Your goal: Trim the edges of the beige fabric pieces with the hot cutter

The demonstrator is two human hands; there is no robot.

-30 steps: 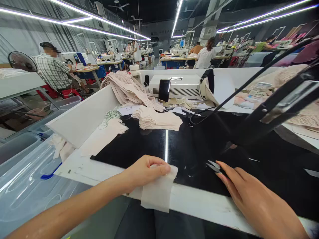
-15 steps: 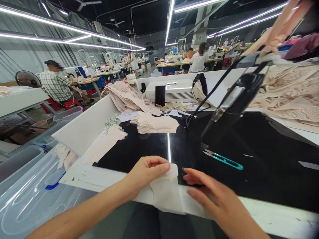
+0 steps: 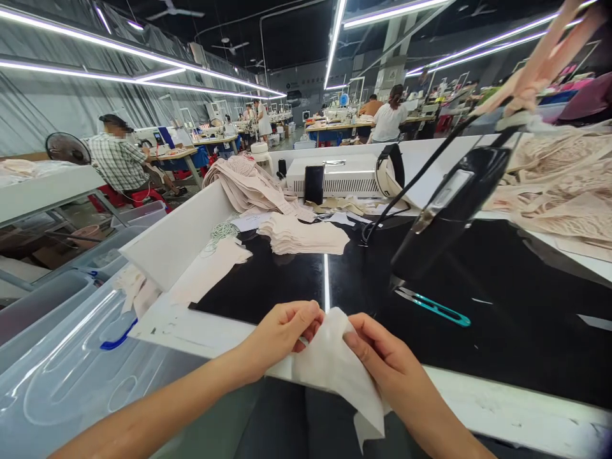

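A pale fabric piece (image 3: 337, 357) hangs over the table's front edge between my hands. My left hand (image 3: 287, 335) is closed in a pinch at its upper left side. On the right, my right hand (image 3: 385, 354) grips its upper right edge between thumb and fingers. The lower end of the cloth dangles loose above my lap. Beyond my hands, a stack of cut beige pieces (image 3: 303, 234) lies on the black table surface (image 3: 507, 319). Teal thread snips (image 3: 435, 308) rest to the right, near a black hanging device (image 3: 449, 204).
A white machine (image 3: 344, 178) with a phone (image 3: 314, 185) before it stands at the back. Fabric bundles (image 3: 248, 182) lie back left, with more (image 3: 564, 185) at far right. Clear plastic bins (image 3: 71, 376) are at left. Seated people (image 3: 117, 156) work farther off.
My right hand has moved left and taken hold of the cloth. The cloth's lower end has swung right and folded. The whole view has shifted slightly.
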